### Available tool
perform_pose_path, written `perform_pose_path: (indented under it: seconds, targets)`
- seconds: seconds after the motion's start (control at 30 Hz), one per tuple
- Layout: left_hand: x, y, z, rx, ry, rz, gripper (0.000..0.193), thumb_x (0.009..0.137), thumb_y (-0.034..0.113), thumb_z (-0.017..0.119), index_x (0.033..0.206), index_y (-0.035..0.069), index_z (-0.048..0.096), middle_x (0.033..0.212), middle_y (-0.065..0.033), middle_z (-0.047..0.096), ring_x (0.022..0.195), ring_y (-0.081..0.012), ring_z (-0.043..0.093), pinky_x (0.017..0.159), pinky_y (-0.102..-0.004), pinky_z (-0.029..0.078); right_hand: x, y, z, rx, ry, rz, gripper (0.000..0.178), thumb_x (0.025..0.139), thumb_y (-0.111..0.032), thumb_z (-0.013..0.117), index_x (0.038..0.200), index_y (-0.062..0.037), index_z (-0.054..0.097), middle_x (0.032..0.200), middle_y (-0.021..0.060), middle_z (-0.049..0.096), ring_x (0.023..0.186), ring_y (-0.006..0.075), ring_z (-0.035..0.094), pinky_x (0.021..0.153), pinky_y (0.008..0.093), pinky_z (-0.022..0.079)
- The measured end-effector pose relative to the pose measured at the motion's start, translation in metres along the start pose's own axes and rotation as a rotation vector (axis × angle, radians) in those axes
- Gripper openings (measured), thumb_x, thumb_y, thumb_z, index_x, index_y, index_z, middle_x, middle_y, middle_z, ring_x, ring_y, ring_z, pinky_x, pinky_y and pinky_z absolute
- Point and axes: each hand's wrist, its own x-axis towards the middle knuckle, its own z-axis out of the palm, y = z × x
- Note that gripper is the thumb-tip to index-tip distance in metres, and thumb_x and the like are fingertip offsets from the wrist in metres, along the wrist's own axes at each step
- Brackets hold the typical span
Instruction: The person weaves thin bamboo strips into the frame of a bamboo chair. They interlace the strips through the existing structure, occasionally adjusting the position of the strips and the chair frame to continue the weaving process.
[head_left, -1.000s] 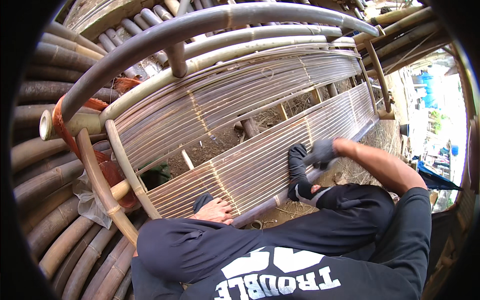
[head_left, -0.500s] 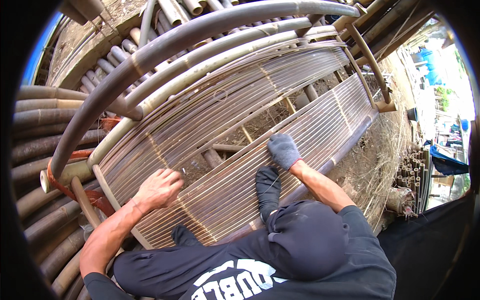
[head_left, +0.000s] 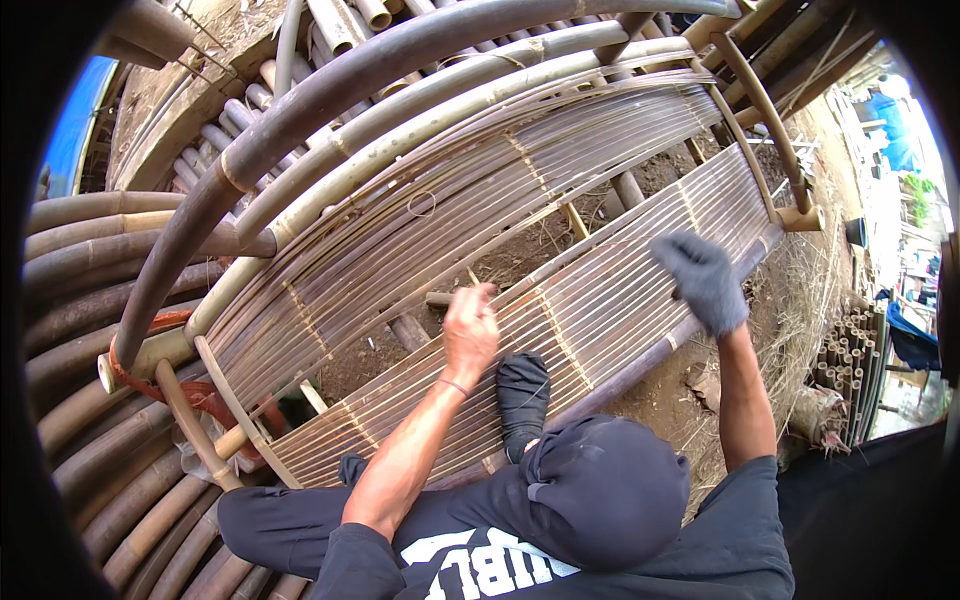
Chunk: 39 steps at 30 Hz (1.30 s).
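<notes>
Left hand (head_left: 470,330) has shifted onto slatted bamboo seat (head_left: 600,300), right hand (head_left: 705,280) alongside.

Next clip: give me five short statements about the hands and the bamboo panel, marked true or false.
1. The right hand wears a dark glove. True.
2. The left hand is gloved too. False: it is bare, with a thin band at the wrist.
3. The left hand is at the upper edge of the lower slatted bamboo panel. True.
4. The right hand grips a hammer. False: no tool shows in it; it is over the panel's slats.
5. The panels lie flat on a table. False: they sit in a frame of curved bamboo poles over bare soil.
</notes>
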Motion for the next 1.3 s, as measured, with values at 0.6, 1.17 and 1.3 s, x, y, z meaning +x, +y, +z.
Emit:
perform_pose_path:
  seconds: [0.6,1.17,1.3]
  targets:
    - [0.034,-0.102,0.026,-0.056,-0.475,-0.583,0.036,0.082,0.027,0.067,0.102,-0.003,0.072,0.1,-0.0266,0.071,0.096,-0.0323,0.07,0.084,-0.0378,0.052,0.139,0.081,0.24,-0.675,-0.744,-0.312,0.034,0.084,-0.027,0.059,0.108,-0.0068,0.072,0.107,0.0223,0.069,0.1,0.04,0.067,0.087,0.0448,0.054]
    - [0.031,-0.025,0.003,-0.229,-0.609,-0.48,0.026,0.084,0.026,0.078,0.087,0.001,0.076,0.07,-0.0057,0.068,0.07,-0.0106,0.058,0.066,-0.0329,0.049,-0.038,0.137,0.134,0.383,-0.257,0.149,0.042,0.089,-0.021,0.069,0.124,0.0012,0.063,0.117,0.0121,0.069,0.085,0.0141,0.066,0.08,0.0303,0.053]
    - [0.03,-0.018,0.018,-0.33,-0.639,-0.524,0.025,0.085,0.027,0.08,0.087,0.002,0.076,0.075,-0.0002,0.068,0.072,-0.0076,0.056,0.067,-0.0297,0.048,-0.023,0.087,0.145,0.161,-0.196,0.02,0.062,0.087,-0.028,0.071,0.141,-0.0049,0.051,0.122,0.0164,0.068,0.084,0.0202,0.069,0.081,0.0339,0.054]
